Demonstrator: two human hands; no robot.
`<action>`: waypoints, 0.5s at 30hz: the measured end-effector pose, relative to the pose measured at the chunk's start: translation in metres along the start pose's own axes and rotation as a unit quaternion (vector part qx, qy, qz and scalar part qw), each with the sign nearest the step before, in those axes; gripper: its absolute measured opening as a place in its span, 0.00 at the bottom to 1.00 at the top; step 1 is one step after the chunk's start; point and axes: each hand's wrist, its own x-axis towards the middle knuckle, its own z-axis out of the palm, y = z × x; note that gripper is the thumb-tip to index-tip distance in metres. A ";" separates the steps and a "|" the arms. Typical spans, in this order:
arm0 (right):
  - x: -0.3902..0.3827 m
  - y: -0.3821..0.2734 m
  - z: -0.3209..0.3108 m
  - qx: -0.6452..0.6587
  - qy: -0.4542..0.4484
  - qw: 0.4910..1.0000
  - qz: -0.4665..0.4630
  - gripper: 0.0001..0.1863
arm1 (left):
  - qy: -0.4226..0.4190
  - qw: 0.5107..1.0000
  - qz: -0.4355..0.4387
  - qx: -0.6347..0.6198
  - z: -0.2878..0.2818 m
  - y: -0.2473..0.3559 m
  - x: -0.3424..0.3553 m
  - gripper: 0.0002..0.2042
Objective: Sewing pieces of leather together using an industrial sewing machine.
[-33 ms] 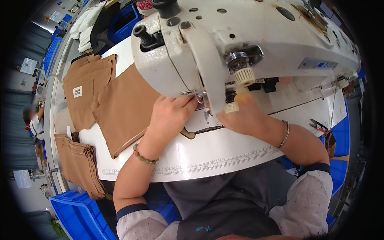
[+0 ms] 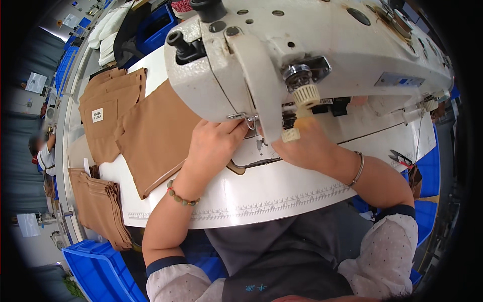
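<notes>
L hand (image 2: 215, 144), R hand (image 2: 305, 146) at sewing mach. (image 2: 347, 45); brn cloth (image 2: 157, 135) adj.

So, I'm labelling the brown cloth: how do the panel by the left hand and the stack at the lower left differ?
The panel lies spread flat; the stack is many layers piled. The panel looks broader, the stack narrower. The panel lies beside the left hand; the stack lies apart from it. Both are brown cloth.

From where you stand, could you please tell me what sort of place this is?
Probably a sewing workshop, given the industrial sewing machine, the stack of brown fabric panels and the blue plastic crates.
</notes>
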 end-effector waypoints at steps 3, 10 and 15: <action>-0.001 0.000 -0.002 0.022 -0.017 1.000 0.002 0.04 | 0.008 1.000 -0.004 0.000 0.001 -0.002 0.001 0.09; -0.003 0.005 0.007 -0.007 -0.016 1.000 -0.021 0.03 | 0.016 0.999 -0.015 -0.036 0.003 -0.003 0.001 0.12; -0.002 0.006 0.009 0.002 0.008 1.000 -0.025 0.04 | 0.026 0.999 -0.018 -0.040 0.004 -0.003 0.003 0.12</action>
